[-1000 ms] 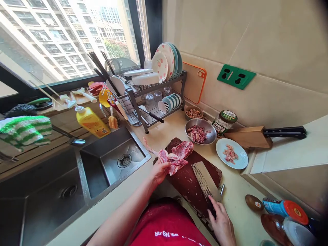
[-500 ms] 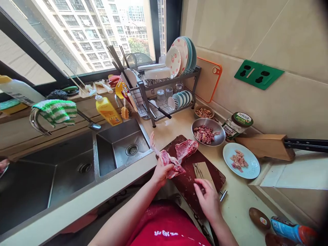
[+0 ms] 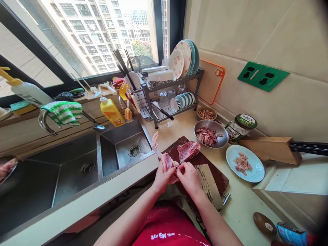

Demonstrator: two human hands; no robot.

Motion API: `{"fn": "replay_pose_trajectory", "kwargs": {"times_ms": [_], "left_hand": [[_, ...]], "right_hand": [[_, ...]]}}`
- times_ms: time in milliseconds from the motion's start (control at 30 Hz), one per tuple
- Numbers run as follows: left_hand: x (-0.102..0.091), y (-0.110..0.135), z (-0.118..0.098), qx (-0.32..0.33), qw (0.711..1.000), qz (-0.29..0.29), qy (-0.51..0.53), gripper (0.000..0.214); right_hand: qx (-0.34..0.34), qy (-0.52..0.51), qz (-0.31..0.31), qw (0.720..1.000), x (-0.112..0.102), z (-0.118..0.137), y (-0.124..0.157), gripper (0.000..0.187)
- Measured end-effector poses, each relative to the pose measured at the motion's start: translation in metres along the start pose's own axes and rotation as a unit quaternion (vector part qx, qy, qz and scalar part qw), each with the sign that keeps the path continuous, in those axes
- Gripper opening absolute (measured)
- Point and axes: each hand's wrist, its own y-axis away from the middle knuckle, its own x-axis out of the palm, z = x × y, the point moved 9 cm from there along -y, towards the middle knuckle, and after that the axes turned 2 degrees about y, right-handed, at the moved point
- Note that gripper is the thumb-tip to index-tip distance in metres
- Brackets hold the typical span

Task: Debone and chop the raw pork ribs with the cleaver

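Right hand (image 3: pixel 189 177) moved off flat steel cleaver (image 3: pixel 209 188), pinching raw pink meat (image 3: pixel 167 162); left hand (image 3: pixel 163 177) gripping it.

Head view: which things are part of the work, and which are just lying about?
Seemingly in the work:
meat, held by left hand, right hand at it
second piece
board
cleaver
steel bowl
plate

Seemingly just about:
dish rack
yellow bottle
striped cloth

Sink (image 3: pixel 98 160) left, cutting board (image 3: pixel 219 176) right of it. Meat piece (image 3: pixel 167 162) at board's left edge, between left hand (image 3: pixel 162 176) and right hand (image 3: pixel 189 176). On board: meat slab (image 3: pixel 189 151) far end, cleaver (image 3: pixel 208 182) right. Near bowl (image 3: pixel 222 139) behind board, far bowl (image 3: pixel 215 113) behind that, dish rack (image 3: pixel 176 83) left. Plate (image 3: pixel 232 159) right of board, knife block (image 3: pixel 271 147) behind-right.
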Motion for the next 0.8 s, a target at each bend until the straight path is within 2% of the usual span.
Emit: {"fn": "replay_pose_trajectory", "kwargs": {"times_ms": [100,200,267,333,400,500,633,800], "left_hand": [[0.011,0.001,-0.007,0.023,0.999,0.043,-0.012,0.076],[0.018,0.001,-0.005,-0.007,0.998,0.066,-0.001,0.079],[0.019,-0.001,0.0,-0.033,0.997,0.068,0.018,0.074],[0.014,-0.005,0.008,-0.062,0.996,0.052,0.032,0.06],[0.006,-0.009,0.02,-0.098,0.994,0.028,0.042,0.048],[-0.002,-0.013,0.034,-0.136,0.989,0.006,0.06,0.039],[-0.006,-0.016,0.04,-0.148,0.986,-0.012,0.072,0.035],[-0.005,-0.016,0.037,-0.151,0.984,-0.028,0.095,0.031]], "right_hand": [[0.019,-0.017,0.01,1.0,0.003,-0.009,-0.003,0.008],[0.044,-0.114,0.025,0.992,0.007,-0.023,-0.004,0.008],[0.071,-0.213,0.041,0.974,0.011,-0.033,-0.003,0.01],[0.092,-0.297,0.057,0.949,0.015,-0.04,-0.002,0.015],[0.102,-0.341,0.067,0.932,0.018,-0.043,-0.001,0.019],[0.111,-0.353,0.064,0.927,0.018,-0.048,0.0,0.021],[0.112,-0.358,0.054,0.925,0.015,-0.05,0.002,0.022],[0.033,-0.342,0.012,0.939,-0.004,-0.038,0.008,0.019]]}}
